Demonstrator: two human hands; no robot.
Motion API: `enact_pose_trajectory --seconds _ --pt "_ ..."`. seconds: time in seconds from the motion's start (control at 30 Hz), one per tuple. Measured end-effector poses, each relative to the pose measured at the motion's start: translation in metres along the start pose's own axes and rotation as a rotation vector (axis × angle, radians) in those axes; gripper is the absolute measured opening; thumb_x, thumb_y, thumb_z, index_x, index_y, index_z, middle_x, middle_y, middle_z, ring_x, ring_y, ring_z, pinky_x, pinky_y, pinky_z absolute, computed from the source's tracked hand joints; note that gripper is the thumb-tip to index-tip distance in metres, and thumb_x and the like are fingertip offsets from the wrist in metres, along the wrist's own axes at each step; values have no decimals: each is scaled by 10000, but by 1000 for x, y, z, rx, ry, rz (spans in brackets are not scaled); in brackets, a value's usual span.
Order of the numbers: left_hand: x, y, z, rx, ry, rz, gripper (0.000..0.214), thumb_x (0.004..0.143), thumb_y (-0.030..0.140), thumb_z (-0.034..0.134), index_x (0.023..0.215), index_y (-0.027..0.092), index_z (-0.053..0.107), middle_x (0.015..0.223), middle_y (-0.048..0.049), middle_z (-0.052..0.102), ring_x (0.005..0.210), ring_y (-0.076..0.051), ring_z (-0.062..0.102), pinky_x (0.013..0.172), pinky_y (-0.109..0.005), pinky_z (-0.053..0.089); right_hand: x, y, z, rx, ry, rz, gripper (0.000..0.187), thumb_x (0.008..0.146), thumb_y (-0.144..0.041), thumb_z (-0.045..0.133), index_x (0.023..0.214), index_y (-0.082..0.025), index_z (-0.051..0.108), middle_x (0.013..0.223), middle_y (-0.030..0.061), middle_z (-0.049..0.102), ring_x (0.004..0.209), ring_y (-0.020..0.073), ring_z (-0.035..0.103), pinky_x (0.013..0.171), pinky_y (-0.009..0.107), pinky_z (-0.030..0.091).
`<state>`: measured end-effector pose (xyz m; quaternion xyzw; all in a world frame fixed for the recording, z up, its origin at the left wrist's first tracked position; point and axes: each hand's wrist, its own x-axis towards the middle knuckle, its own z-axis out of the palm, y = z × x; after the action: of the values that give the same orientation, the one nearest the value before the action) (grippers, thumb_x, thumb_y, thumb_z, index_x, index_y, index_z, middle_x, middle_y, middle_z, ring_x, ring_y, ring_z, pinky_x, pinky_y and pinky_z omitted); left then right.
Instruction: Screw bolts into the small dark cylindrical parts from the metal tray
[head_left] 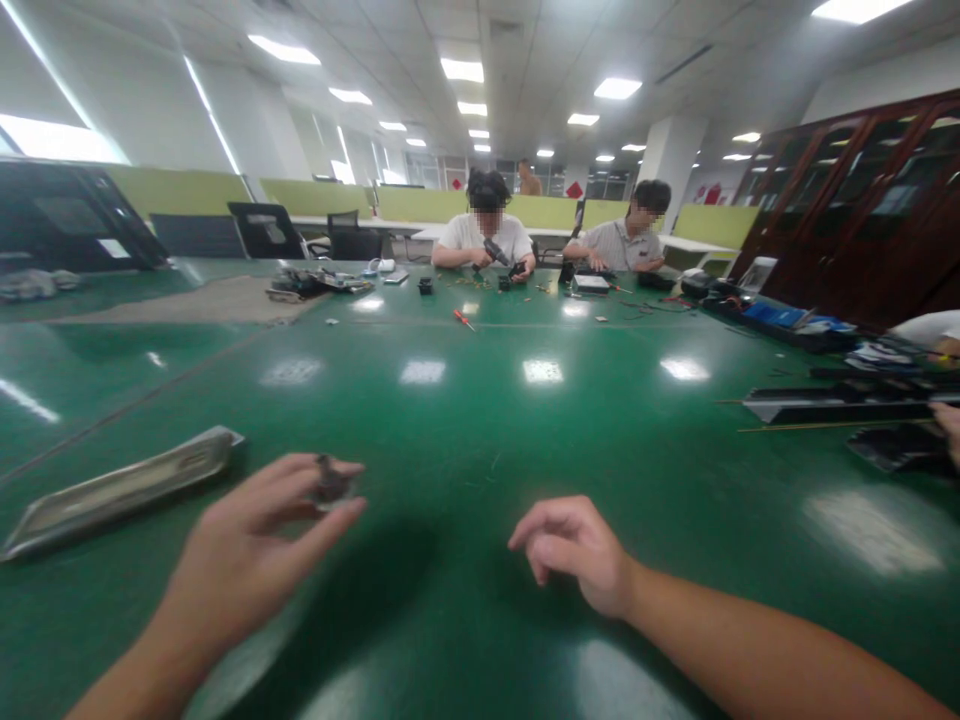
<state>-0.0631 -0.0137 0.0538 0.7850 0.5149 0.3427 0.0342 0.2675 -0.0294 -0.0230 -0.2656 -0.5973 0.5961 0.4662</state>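
Observation:
My left hand [255, 550] hovers above the green table [465, 420] and pinches a small dark part [332, 484] between thumb and fingertips. My right hand [574, 550] hangs beside it to the right, fingers curled loosely downward with nothing visible in them. A long flat grey metal plate [120, 488] lies on the table just left of my left hand.
Two people sit at the far side amid small parts and tools; a red-handled screwdriver [463, 319] lies near them. Black long parts [840, 405] and another person's hand [949, 425] are at the right edge. Dark cabinets stand at the right.

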Motion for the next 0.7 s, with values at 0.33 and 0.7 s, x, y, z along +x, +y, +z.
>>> enact_pose_trajectory --seconds 0.33,0.7 --pt "-11 94 58 -49 -658 422 169 813 150 556 902 232 674 818 -33 661 780 -195 594 634 -299 401 -4 -13 11 -607 -117 -195 371 830 -533 666 822 -162 684 689 20 641 618 142 577 607 257 419" --pt "-13 62 56 -104 -687 262 258 835 205 583 1058 308 663 850 26 700 757 -161 670 640 -267 407 -3 -6 13 -723 -122 -155 394 756 -554 749 894 -188 706 701 -3 643 597 140 582 594 252 432"
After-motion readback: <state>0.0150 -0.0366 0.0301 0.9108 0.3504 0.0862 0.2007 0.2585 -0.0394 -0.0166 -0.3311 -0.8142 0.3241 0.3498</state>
